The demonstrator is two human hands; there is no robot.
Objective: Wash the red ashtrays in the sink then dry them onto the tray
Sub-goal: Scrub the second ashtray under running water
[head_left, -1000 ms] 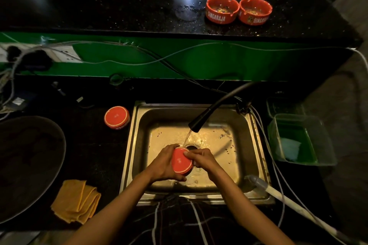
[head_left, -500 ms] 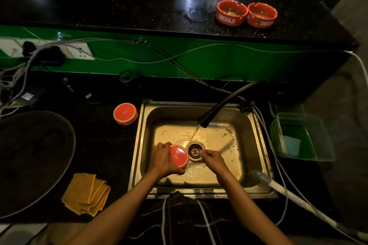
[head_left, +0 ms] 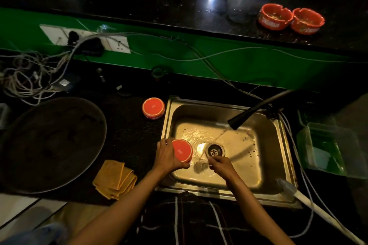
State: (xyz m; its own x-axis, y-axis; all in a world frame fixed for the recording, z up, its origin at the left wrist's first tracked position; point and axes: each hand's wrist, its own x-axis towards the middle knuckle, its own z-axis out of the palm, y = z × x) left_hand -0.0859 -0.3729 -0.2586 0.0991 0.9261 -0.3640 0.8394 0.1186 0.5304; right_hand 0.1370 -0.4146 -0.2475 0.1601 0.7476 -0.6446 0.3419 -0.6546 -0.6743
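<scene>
- Gripping a round red ashtray (head_left: 182, 150), the person's left hand (head_left: 167, 156) has its fingers curled round the left edge; the ashtray's flat orange-red base faces up toward the camera.
- Held ashtray sits over the left end of the rectangular stainless steel sink (head_left: 278, 169), just inside its left wall, beside the round metal drain (head_left: 214, 150).
- Right hand (head_left: 220, 165) is low in the basin just in front of the drain, fingers bunched loosely; cannot tell whether anything is pinched in them, the spot is blurred and wet.
- The two hands are apart, the drain roughly between them.
- Black bent faucet spout (head_left: 251, 112) reaches in from the right rear; a thin stream of water (head_left: 218, 137) falls toward the drain. Dark specks lie scattered on the basin floor.
- Second red ashtray (head_left: 153, 108) rests upside down on the black speckled countertop (head_left: 129, 135), just beside the sink's rear left corner.
- Two more red ashtrays with white lettering (head_left: 275, 17) stand upright, touching each other, on the raised black ledge far right; some debris shows inside.
- Large round dark metal tray (head_left: 49, 143) lies on the counter well left of the sink.
- Folded yellow cloth (head_left: 114, 179) lies near the counter's front edge, between tray and sink.
- Clear plastic tub with green bottom (head_left: 328, 151) stands right of the sink.
- Tangle of grey cables (head_left: 29, 77) runs from the white wall socket plate (head_left: 83, 38) on the green backsplash.
</scene>
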